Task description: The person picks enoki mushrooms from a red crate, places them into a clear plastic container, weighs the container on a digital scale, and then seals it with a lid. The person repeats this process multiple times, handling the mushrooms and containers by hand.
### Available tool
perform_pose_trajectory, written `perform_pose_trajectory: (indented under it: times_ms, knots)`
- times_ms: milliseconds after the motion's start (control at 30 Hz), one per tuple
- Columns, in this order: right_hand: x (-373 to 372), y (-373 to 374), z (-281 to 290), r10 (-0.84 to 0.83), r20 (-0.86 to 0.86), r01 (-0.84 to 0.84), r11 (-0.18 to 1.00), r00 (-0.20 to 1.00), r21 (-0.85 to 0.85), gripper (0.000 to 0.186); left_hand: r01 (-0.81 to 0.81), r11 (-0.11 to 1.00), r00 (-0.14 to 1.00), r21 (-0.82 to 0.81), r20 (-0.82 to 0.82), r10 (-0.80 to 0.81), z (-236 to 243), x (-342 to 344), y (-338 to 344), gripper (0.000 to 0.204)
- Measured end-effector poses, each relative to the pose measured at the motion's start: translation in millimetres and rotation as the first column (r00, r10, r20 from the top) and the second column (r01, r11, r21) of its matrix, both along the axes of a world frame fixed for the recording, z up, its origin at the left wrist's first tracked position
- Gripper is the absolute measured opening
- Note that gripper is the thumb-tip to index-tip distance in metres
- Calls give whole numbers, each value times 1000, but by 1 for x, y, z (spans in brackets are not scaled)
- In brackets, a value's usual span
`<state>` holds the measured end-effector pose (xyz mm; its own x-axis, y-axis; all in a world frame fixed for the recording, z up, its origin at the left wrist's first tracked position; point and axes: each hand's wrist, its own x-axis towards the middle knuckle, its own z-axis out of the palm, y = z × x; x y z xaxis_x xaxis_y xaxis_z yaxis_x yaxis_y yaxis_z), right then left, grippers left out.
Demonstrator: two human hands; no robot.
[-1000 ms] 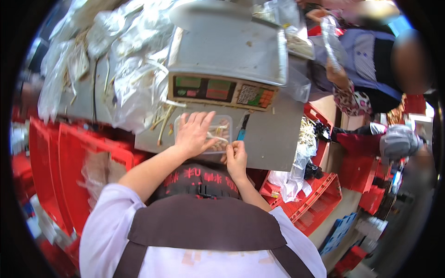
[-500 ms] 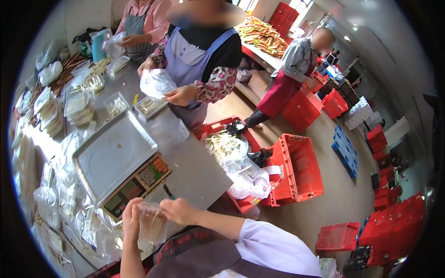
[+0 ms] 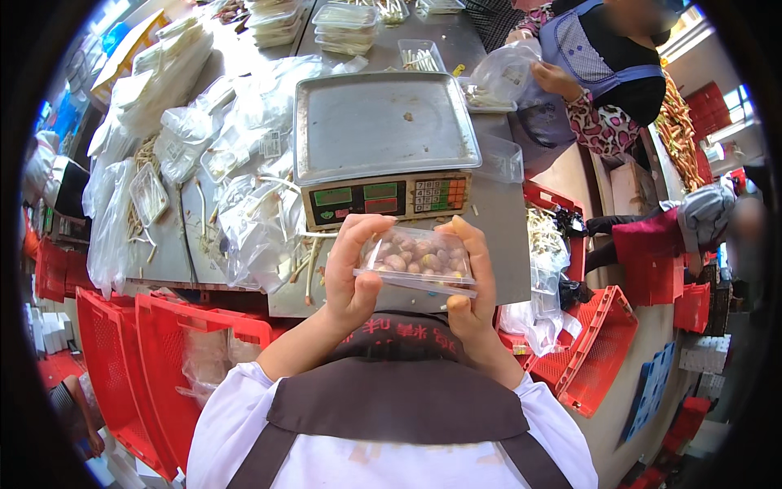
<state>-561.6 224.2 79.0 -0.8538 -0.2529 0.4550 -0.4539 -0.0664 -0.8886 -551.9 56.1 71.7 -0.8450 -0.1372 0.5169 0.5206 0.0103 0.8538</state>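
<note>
A clear plastic box (image 3: 417, 261) of small round pinkish-brown pieces, whose kind I cannot tell, is held up in front of my apron. My left hand (image 3: 356, 273) grips its left end, with the thumb at the near side. At the opposite end my right hand (image 3: 472, 281) pinches it between thumb and fingers. Just beyond the box stands a digital scale (image 3: 387, 130) with a bare, stained metal pan. Loose pale stalks (image 3: 309, 265) and crumpled clear bags (image 3: 252, 220) lie on the metal table left of the box.
Red crates (image 3: 175, 342) stand at the left below the table edge, with more crates (image 3: 586, 350) at the right. Across the table, a person in a lavender apron (image 3: 566, 53) handles a clear bag (image 3: 507, 73) above a tray. Stacked clear trays (image 3: 346, 28) stand behind the scale.
My view has turned left, so the scale now faces me squarely. My hands have spread to opposite ends of the box, whose contents now show clearly.
</note>
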Motion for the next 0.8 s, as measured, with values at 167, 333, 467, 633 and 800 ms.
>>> perform_pose_trajectory:
  times_ms: [167,333,467,633,800]
  knots:
    - [1,-2,-2,-35,24,36,999,999,-28,69,-12,1000,1000,-17,-22,12,-4,8,3,72]
    - [-2,-5,-7,-59,-46,56,996,997,-75,65,70,995,997,77,-34,-67,-7,9,5,71]
    - [2,-4,-9,-95,-75,89,993,993,-82,64,144,984,989,105,-50,-139,-3,10,6,69]
    - [5,-7,-9,-146,-132,133,986,980,-103,63,93,996,996,1,-11,-93,0,10,3,64]
    - [6,-9,-5,-185,-152,178,982,971,-58,59,70,997,998,-46,5,-69,8,8,1,56]
